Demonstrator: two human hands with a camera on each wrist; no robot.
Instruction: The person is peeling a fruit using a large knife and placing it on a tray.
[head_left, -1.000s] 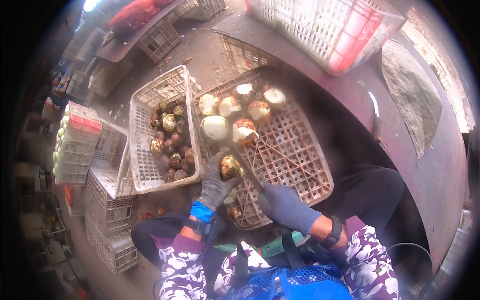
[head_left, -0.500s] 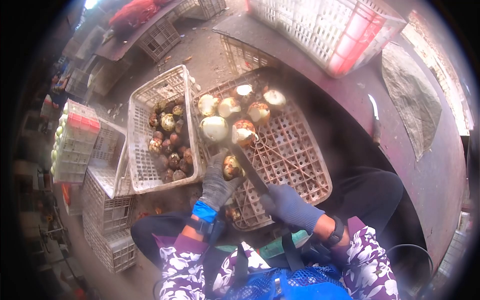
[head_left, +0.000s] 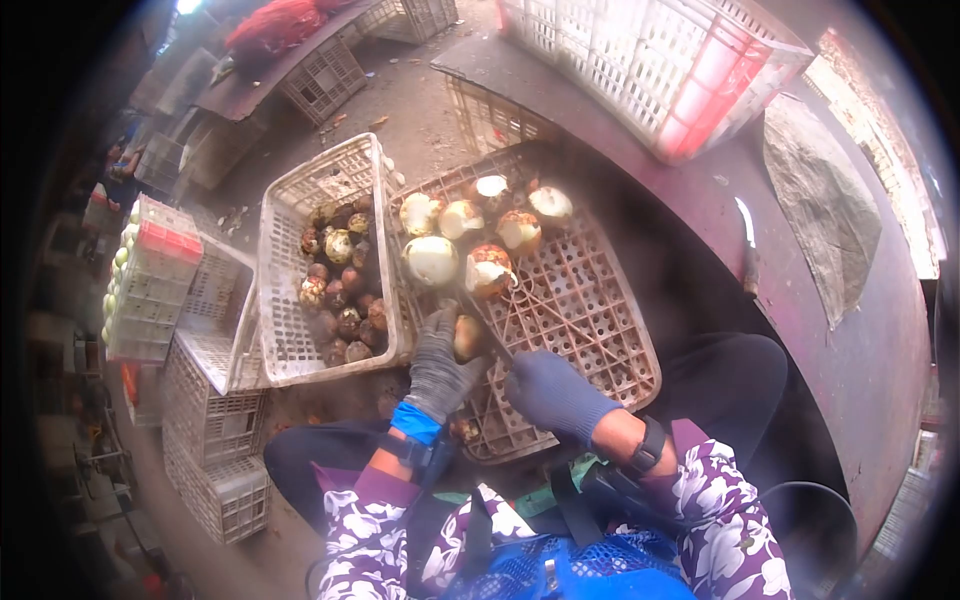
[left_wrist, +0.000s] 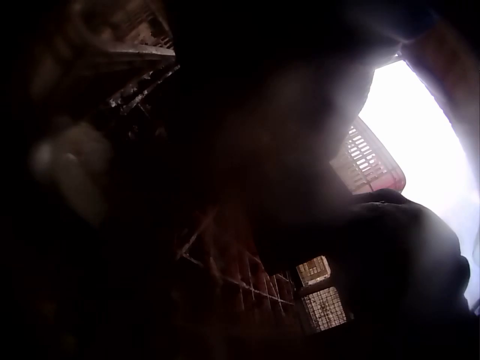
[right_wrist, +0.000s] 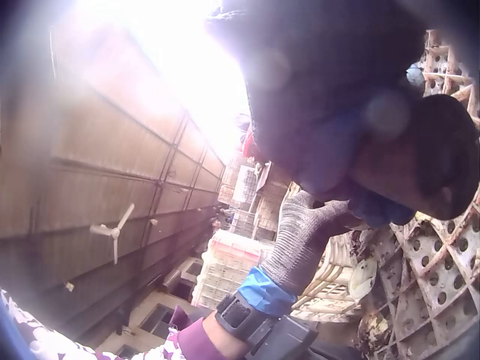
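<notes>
In the head view the left hand (head_left: 440, 366), in a grey glove, grips a small round brown and pale vegetable (head_left: 467, 338). The right hand (head_left: 556, 393), in a blue-grey glove, holds a knife by its handle; the dark blade (head_left: 491, 325) lies along the right side of the vegetable. Beyond the hands, several partly peeled white and brown pieces, one of them a large pale one (head_left: 431, 260), sit on an upturned lattice crate (head_left: 640, 350). The left hand (right_wrist: 304, 236) also shows in the right wrist view. The left wrist view is mostly dark.
Left of the hands stands a white crate (head_left: 280, 290) holding several dark round vegetables. A second knife (head_left: 750, 245) and a grey cloth (head_left: 825, 205) lie on the board at the right. A large red-and-white crate (head_left: 640, 70) stands at the top; more crates (head_left: 215, 420) are stacked left.
The right hand has moved left and slightly toward the vegetable, with the knife more upright. The vegetable has turned in the left hand and shows a smoother, paler brown side.
</notes>
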